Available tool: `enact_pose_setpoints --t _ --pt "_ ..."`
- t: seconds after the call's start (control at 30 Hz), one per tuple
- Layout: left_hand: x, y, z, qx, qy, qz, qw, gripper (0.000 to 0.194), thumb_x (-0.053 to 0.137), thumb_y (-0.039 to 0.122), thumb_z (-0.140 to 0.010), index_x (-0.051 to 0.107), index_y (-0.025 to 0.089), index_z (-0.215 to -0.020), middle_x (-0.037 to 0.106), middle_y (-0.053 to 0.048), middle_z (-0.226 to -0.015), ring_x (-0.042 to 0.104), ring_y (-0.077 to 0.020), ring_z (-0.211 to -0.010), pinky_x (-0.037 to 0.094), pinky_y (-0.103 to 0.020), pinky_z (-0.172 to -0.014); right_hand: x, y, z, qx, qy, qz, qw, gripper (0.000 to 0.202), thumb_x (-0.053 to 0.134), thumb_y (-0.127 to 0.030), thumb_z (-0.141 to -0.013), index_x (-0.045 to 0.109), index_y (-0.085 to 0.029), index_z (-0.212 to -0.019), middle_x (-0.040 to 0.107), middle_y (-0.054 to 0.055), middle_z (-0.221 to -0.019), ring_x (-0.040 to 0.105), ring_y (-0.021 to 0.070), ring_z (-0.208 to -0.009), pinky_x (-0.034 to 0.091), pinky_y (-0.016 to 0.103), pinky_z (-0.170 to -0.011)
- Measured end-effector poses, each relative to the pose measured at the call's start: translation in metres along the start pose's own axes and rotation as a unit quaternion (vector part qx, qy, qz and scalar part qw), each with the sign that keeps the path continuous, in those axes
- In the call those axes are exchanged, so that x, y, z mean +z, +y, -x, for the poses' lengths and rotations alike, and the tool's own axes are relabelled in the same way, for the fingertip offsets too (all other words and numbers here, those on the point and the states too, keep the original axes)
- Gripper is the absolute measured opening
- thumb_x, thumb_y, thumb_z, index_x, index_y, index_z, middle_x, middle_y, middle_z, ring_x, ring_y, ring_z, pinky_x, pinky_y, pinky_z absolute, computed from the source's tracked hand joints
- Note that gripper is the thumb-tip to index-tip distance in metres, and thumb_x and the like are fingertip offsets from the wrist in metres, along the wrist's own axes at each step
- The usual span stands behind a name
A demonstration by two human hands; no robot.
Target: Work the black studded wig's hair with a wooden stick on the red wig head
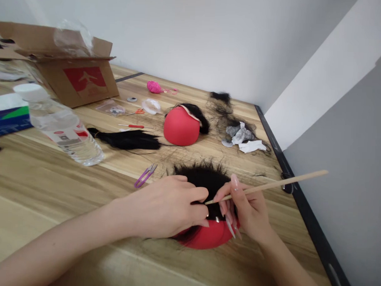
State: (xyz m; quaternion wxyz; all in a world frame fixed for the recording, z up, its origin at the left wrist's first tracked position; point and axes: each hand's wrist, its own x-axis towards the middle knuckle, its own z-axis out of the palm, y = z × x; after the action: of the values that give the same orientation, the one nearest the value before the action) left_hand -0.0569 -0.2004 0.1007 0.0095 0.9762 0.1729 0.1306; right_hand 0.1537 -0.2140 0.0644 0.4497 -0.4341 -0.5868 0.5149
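Low in front of me lies a red dome-shaped form (209, 236), its upper part covered with short black hair (205, 175). My left hand (171, 205) rests over its left side, fingers curled and pressed together into the hair; the exact spot they grip is partly hidden. A thin wooden stick (279, 183), like a chopstick, is pinched in my right hand (244, 203). Its narrow tip meets the hair beside my left fingertips. Long nails on the right hand hang over the red surface. Purple thread snips (142, 179) lie just beyond my left hand.
Farther off stands a second red dome (181, 126) with black hair. Left of it are a black hair bundle (128, 138), a red-handled hook (135, 126), a water bottle (62, 128) and a cardboard box (80, 80). Crumpled tissue (242, 134) and loose hair lie at right.
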Motion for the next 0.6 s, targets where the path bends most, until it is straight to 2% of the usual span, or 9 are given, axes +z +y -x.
enact_pose_setpoints --t 0.13,0.33,0.6 --pt "0.01 -0.001 -0.002 0.0 0.0 -0.031 1.0 0.021 0.059 0.021 -0.095 0.061 0.018 -0.075 0.059 0.0 -0.074 0.052 -0.0153 -0.062 0.036 -0.033 -0.06 0.0 -0.001 -0.001 0.001 0.003 0.006 1.0 0.056 0.059 -0.064 -0.087 0.072 -0.014 -0.066 0.057 -0.001 -0.043 0.047 0.006 -0.028 0.034 0.013 -0.028" --pt "0.017 0.002 -0.004 -0.015 0.033 -0.055 0.998 0.027 0.054 0.025 -0.098 0.06 0.018 -0.073 0.061 0.0 -0.073 0.055 -0.0168 -0.061 0.037 -0.035 -0.061 0.001 0.0 -0.001 -0.002 0.013 -0.003 1.0 0.053 0.062 -0.062 -0.087 0.07 -0.015 -0.066 0.058 -0.001 -0.042 0.048 0.0062 -0.027 0.036 0.013 -0.028" --pt "0.017 0.007 -0.004 -0.036 0.011 -0.055 0.998 0.024 0.053 0.021 -0.097 0.057 0.019 -0.073 0.062 -0.001 -0.072 0.057 -0.0181 -0.061 0.037 -0.036 -0.059 0.004 0.003 0.001 0.021 0.048 -0.068 0.996 0.053 0.062 -0.06 -0.088 0.066 -0.015 -0.061 0.056 -0.002 -0.039 0.043 0.0035 -0.025 0.03 0.01 -0.027"
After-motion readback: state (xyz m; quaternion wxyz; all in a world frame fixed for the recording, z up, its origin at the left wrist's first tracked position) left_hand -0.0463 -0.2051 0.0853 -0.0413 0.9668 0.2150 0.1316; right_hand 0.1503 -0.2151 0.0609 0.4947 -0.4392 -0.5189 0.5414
